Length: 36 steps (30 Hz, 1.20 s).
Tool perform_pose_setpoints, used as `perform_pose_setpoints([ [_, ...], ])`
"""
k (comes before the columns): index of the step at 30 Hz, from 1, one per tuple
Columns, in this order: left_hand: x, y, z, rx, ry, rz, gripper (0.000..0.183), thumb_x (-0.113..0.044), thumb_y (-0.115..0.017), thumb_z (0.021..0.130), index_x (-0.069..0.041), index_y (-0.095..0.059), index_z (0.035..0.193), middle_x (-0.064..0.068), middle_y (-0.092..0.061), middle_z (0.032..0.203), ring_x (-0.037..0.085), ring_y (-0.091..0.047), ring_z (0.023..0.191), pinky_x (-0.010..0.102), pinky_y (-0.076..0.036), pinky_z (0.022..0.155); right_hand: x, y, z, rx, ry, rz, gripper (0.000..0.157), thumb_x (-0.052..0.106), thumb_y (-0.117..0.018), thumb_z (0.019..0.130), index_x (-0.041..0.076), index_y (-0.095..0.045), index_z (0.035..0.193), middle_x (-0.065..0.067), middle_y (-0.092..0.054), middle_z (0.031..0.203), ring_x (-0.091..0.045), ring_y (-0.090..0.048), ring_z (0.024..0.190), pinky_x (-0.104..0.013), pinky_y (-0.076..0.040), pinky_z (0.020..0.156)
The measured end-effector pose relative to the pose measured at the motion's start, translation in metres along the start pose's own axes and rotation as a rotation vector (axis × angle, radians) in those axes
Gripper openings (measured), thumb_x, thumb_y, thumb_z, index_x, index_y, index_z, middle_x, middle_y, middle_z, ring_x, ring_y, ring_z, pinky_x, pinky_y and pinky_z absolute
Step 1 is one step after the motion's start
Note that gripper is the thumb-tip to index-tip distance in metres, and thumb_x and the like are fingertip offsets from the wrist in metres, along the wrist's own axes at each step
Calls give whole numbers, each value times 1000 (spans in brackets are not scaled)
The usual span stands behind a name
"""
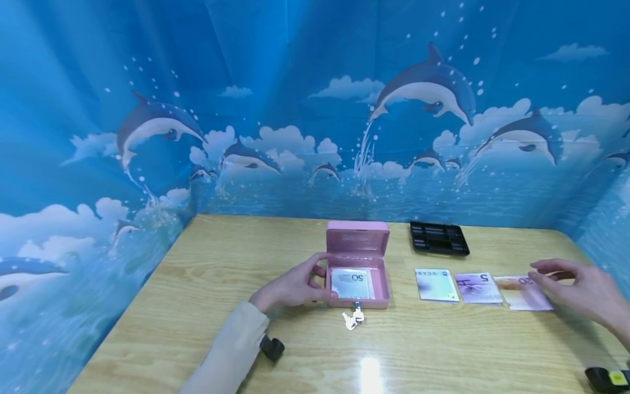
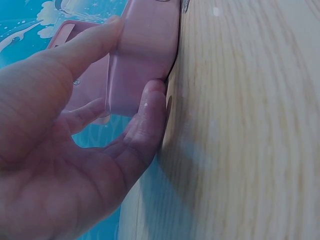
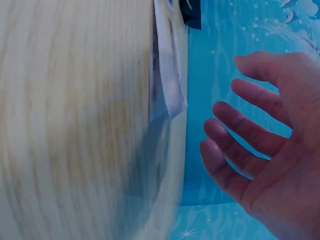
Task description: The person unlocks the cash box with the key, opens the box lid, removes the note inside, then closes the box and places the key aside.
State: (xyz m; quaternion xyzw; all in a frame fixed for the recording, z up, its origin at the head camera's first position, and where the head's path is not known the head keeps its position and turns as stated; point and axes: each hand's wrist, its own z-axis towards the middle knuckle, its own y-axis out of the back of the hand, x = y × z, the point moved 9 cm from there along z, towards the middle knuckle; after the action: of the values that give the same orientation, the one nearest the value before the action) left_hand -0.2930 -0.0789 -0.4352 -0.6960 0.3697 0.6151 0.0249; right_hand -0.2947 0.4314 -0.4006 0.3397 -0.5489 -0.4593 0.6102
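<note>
A pink cash box (image 1: 376, 304) stands on the table with its lid (image 1: 357, 241) raised. Inside lies a pale banknote (image 1: 346, 285) marked 50. My left hand (image 1: 297, 282) grips the box's left side, thumb and fingers spread along it. A small bunch of keys (image 1: 352, 319) hangs at the front lock. To the right lie a bluish banknote (image 1: 436, 285), a purple banknote (image 1: 476, 289) marked 5, and an orange-and-purple banknote (image 1: 519, 295). Over the right end of that last one hovers my right hand (image 1: 588, 287). Its fingers are loosely bent, holding nothing in the right wrist view.
A black compartment tray (image 1: 439, 239) rests near the back edge, behind the banknotes. The wooden table (image 1: 236, 257) ends at a blue dolphin-print curtain (image 1: 295, 180), which also runs along both sides.
</note>
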Motion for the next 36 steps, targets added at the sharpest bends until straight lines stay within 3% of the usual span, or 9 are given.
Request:
perform_pose_setpoints([
  [6, 1, 0, 0, 0, 4, 8, 90, -26, -83, 87, -29, -30, 159, 13, -57, 135, 17, -68, 99, 32, -60, 81, 16, -1, -6, 29, 30, -1, 54, 41, -70, 96, -6, -66, 123, -39, -59, 125, -55, -57, 101, -58, -56, 68],
  [11, 2, 0, 0, 4, 11, -3, 90, -27, -83, 87, -30, -30, 159, 12, -57, 135, 17, -67, 99, 33, -60, 80, 31, -3, -9, 56, 93, -2, 56, 43, -70, 95, -3, -64, 127, -41, -54, 131, -57, -51, 110, -64, -54, 73],
  [18, 3, 0, 1, 8, 20, -14, 89, -26, -83, 86, -31, -31, 158, 11, -57, 135, 18, -67, 98, 33, -60, 79, 55, -3, -15, 56, 169, 43, 49, 39, -76, 92, 2, -68, 123, -38, -58, 130, -55, -53, 111, -67, -54, 74],
  [21, 2, 0, 0, 7, 17, -15, 89, -26, -83, 86, -30, -31, 158, 12, -57, 135, 18, -67, 98, 33, -60, 79, 63, -4, -17, 60, 161, 51, 54, 42, -77, 90, 1, -68, 124, -37, -58, 130, -55, -54, 110, -64, -56, 73],
  [24, 1, 0, 0, 6, 16, -14, 90, -26, -83, 86, -29, -30, 159, 12, -56, 135, 18, -67, 99, 32, -60, 79, 72, -2, -20, 50, 178, 77, 54, 42, -80, 88, 3, -69, 124, -34, -62, 129, -49, -62, 105, -46, -61, 69],
  [27, 1, 0, 0, 6, 20, -13, 91, -26, -83, 87, -28, -29, 160, 12, -56, 135, 17, -66, 100, 33, -61, 79, 82, -1, -22, 51, 206, 106, 49, 39, -81, 87, 8, -71, 124, -29, -66, 128, -20, -70, 95, -27, -57, 63],
  [30, 0, 1, -1, 6, 23, -16, 91, -26, -83, 87, -27, -28, 160, 13, -55, 134, 18, -65, 101, 33, -61, 79, 92, -1, -24, 58, 235, 124, 46, 38, -81, 87, 12, -72, 124, -23, -69, 126, 12, -58, 91, -21, -55, 63],
  [33, -1, 0, -1, 9, 21, -20, 91, -25, -83, 87, -27, -28, 160, 13, -55, 134, 18, -66, 100, 34, -61, 79, 103, -2, -26, 80, 256, 151, 45, 37, -80, 89, 13, -71, 126, -21, -69, 127, 17, -56, 89, -21, -57, 64],
  [36, -2, 0, -1, 13, 20, -22, 92, -25, -83, 87, -27, -28, 160, 13, -55, 134, 18, -66, 100, 34, -61, 79, 115, -3, -28, 77, 282, 176, 43, 35, -80, 89, 12, -72, 124, -19, -71, 124, 8, -65, 88, -21, -58, 64],
])
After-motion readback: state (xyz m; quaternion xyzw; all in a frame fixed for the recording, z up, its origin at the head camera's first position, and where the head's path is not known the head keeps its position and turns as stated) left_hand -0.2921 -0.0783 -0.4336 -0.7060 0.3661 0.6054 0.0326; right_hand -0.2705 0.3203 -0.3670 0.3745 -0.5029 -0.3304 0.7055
